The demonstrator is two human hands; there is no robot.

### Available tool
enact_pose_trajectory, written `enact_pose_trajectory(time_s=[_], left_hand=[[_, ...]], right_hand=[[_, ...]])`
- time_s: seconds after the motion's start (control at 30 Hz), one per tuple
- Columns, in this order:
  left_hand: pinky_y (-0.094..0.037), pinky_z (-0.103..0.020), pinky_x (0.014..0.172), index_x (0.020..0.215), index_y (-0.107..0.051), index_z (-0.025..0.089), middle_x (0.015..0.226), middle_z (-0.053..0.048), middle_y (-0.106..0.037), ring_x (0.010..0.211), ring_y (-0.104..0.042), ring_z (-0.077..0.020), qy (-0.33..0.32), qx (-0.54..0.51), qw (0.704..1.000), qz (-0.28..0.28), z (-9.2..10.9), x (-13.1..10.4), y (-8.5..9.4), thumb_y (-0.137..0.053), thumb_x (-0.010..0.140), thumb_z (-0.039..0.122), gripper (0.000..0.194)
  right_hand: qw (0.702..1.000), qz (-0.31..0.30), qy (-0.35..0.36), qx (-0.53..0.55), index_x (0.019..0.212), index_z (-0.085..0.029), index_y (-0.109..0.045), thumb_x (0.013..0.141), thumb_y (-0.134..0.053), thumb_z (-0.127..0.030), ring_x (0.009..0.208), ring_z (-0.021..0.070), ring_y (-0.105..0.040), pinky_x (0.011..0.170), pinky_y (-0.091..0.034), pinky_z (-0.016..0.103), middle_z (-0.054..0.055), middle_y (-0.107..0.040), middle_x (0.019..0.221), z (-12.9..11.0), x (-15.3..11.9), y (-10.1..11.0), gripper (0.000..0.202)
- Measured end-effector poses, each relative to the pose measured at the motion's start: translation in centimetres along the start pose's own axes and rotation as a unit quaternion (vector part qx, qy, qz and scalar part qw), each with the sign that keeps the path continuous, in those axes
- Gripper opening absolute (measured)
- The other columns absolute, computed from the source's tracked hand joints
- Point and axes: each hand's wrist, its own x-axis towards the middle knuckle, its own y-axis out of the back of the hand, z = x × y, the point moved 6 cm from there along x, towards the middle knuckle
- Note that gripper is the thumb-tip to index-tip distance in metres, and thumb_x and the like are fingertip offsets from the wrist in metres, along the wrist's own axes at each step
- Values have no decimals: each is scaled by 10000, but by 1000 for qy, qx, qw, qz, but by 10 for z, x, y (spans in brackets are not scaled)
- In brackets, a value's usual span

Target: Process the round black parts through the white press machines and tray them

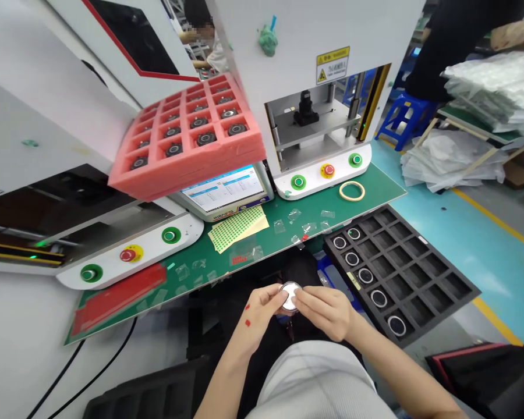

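Note:
My left hand [258,311] and my right hand [327,310] meet in front of my lap, both pinching a small round white-and-silver part [290,294] between their fingertips. A small red sticker sits on the back of my left hand. To the right lies a black compartment tray [423,273] with several ring-shaped parts along its near-left column. A pink foam tray [187,148] with round black parts in its cells rests tilted on the machine at upper left.
A green bench mat [283,224] carries a sheet of green dot stickers [238,227], scattered clear film bits and a tape ring [351,190]. Two press machines with green and red buttons [327,170] stand behind. A touchscreen [225,189] sits between them. Blue stool and plastic bags at right.

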Motion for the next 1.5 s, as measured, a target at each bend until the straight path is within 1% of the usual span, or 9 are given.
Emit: enact_pose_trajectory(time_s=[0.17, 0.27, 0.33, 0.4, 0.7, 0.83, 1.13, 1.33, 1.5], left_hand=[[-534, -231, 728, 939, -728, 118, 897, -86, -729, 805, -662, -162, -30, 25, 998, 58, -9, -3, 26, -667, 815, 388, 303], [-544, -250, 717, 945, -699, 116, 904, -95, -729, 828, -677, -185, -65, 79, 988, 112, -16, -4, 41, -644, 817, 384, 302], [-552, -262, 701, 927, -667, 122, 870, -88, -727, 792, -683, -184, -87, 103, 980, 148, -19, -7, 48, -640, 812, 381, 285], [-559, -275, 702, 900, -639, 132, 837, -78, -723, 760, -687, -181, -101, 112, 973, 176, -22, -10, 54, -640, 808, 385, 269], [-545, -307, 810, 907, -658, 175, 931, -85, -722, 902, -691, -206, -136, 215, 920, 298, -24, -27, 134, -528, 866, 367, 236], [-533, -310, 834, 897, -645, 188, 932, -68, -716, 879, -685, -190, -148, 259, 893, 336, -21, -26, 175, -490, 893, 360, 231], [-514, -426, 891, 1039, -628, 129, 1054, -74, -658, 987, -629, -202, -35, 336, 835, 434, 12, 54, 248, -603, 895, 288, 217], [-516, -458, 900, 1256, -532, 153, 1282, -119, -545, 1096, -580, -248, 81, 348, 780, 513, 29, 96, 253, -593, 903, 313, 392], [-541, -420, 857, 1232, -548, 133, 1204, -116, -592, 1019, -618, -221, 117, 346, 786, 498, 32, 104, 261, -593, 907, 316, 375]], right_hand=[[973, 28, -196, 120, 1256, -171, -555, 858, -537, -88, 1022, 221, -673, 826, -609, 349, 137, -688, 1149, 18, -3, -26, 407], [843, 32, -444, 302, 1132, -187, -625, 811, -656, -232, 848, 194, -709, 727, -623, 314, 102, -712, 1028, 38, -16, -57, 326], [764, -3, -519, 383, 1017, -186, -678, 776, -705, -322, 763, 183, -706, 689, -613, 303, 70, -727, 910, 38, -21, -79, 278], [741, -34, -536, 404, 956, -179, -705, 749, -727, -387, 732, 185, -695, 680, -597, 309, 55, -726, 827, 42, -21, -94, 294], [785, -130, -570, 204, 938, -133, -656, 842, -679, -338, 720, 145, -645, 713, -554, 320, 27, -680, 811, 164, -8, -164, 227], [781, -223, -569, 130, 1004, -131, -622, 933, -588, -321, 699, 117, -636, 654, -557, 289, 13, -661, 877, 189, -5, -188, 206], [814, -312, -486, -64, 1060, -142, -617, 899, -621, -317, 893, 182, -645, 816, -526, 382, 51, -667, 1005, 181, 15, -180, 238], [840, -296, -436, -128, 1053, -183, -616, 862, -562, -206, 918, 225, -664, 721, -460, 305, 87, -680, 1095, 154, 27, -172, 200], [853, -291, -416, -121, 992, -188, -636, 859, -530, -215, 897, 241, -671, 687, -447, 310, 72, -705, 1045, 140, 37, -173, 173]])
